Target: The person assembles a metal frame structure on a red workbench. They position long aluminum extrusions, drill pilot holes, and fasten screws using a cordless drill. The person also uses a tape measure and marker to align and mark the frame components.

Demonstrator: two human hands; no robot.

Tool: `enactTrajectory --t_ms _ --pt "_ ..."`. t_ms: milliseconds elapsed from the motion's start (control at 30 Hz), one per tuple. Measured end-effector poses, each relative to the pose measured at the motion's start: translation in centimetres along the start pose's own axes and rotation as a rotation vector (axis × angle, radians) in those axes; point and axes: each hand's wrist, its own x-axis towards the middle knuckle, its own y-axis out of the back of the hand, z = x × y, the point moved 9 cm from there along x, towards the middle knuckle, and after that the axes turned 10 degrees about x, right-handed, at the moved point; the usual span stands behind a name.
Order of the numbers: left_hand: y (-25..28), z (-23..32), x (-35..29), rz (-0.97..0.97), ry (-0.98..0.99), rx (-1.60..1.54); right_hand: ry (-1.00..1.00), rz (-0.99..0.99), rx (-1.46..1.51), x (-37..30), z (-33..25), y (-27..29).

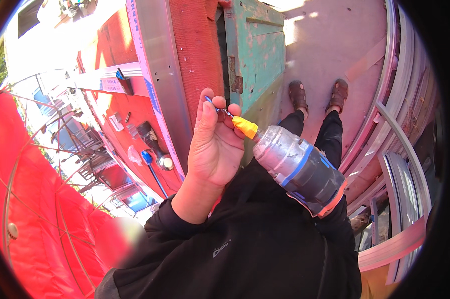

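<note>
My left hand [212,144] is raised palm toward me, its thumb and fingers closed around a small slim blue-and-metal piece [208,99]. That piece lines up with the shiny metal tip of a power drill [304,167], though whether the two are joined is too small to tell. Yellow tape [245,127] wraps the narrow front of the drill, and its grey and black body has blue bands and an orange edge. My right hand does not show; the drill's body and my black clothing cover the area behind it.
A long metal profile with purple film [157,65] stands beside a red surface holding a blue-handled tool [152,167] and other small items. A worn green door [257,50] is ahead. Pale frame profiles [402,184] are stacked at right; red fabric [30,199] hangs at left.
</note>
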Motion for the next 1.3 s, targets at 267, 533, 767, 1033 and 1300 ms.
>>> enactTrajectory --t_ms 267,533,767,1033,1300 --pt "-0.3 -0.9 0.7 -0.034 0.023 -0.096 0.056 -0.042 0.0 0.4 0.4 0.9" --pt "-0.4 -0.5 1.0 -0.132 0.0 -0.028 0.054 -0.055 0.011 0.6 0.9 1.3" --pt "0.9 0.1 1.1 -0.061 -0.096 0.033 0.071 -0.067 0.025 1.3 1.5 1.5" --pt "1.6 0.9 2.5 -0.055 -0.145 0.243 0.079 -0.087 0.073 2.9 2.8 2.0" --pt "3.5 1.5 0.3 0.135 -0.143 0.598 0.102 -0.117 0.174 5.8 5.6 1.9"
